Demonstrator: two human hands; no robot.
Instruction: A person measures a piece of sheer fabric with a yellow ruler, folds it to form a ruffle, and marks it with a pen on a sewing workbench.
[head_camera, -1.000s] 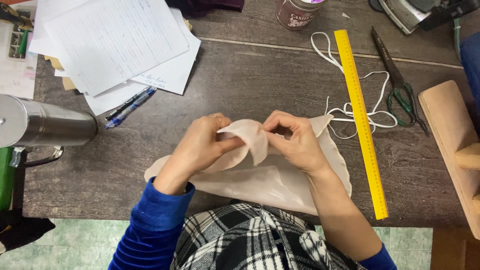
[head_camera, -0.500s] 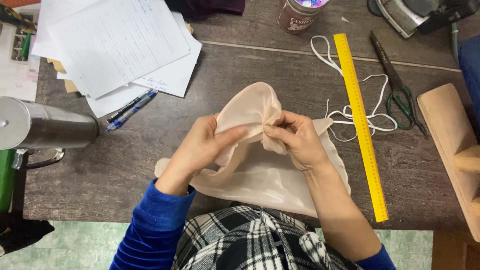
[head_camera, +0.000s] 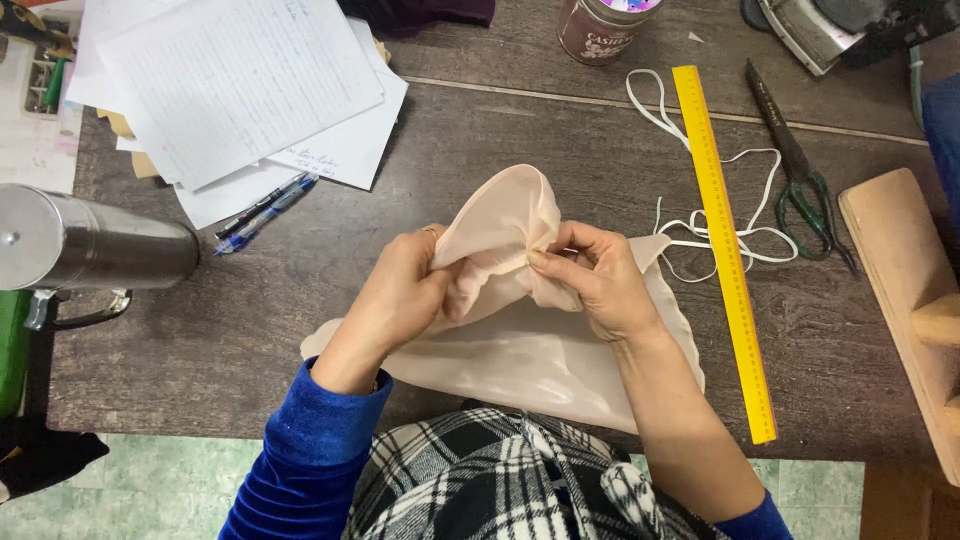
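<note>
A piece of thin beige cloth (head_camera: 520, 350) lies at the near edge of the dark wooden table (head_camera: 500, 130), partly over my lap. My left hand (head_camera: 400, 290) grips a gathered fold of it from the left. My right hand (head_camera: 595, 275) pinches the same bunched part between thumb and fingers. Between the two hands a rounded flap of the cloth stands up above the table. Both hands are closed on the cloth.
A yellow ruler (head_camera: 725, 250) lies to the right, with white elastic cord (head_camera: 700, 215) under it and scissors (head_camera: 800, 175) beyond. Papers (head_camera: 240, 90) and pens (head_camera: 265, 210) sit far left, a steel flask (head_camera: 90, 245) at left, a jar (head_camera: 600, 25) at the back, a wooden block (head_camera: 900, 290) at right.
The cloth was pinched flat and low between my hands; it has since been pulled up and opened into a taller rounded flap. My hands stay at the same spot.
</note>
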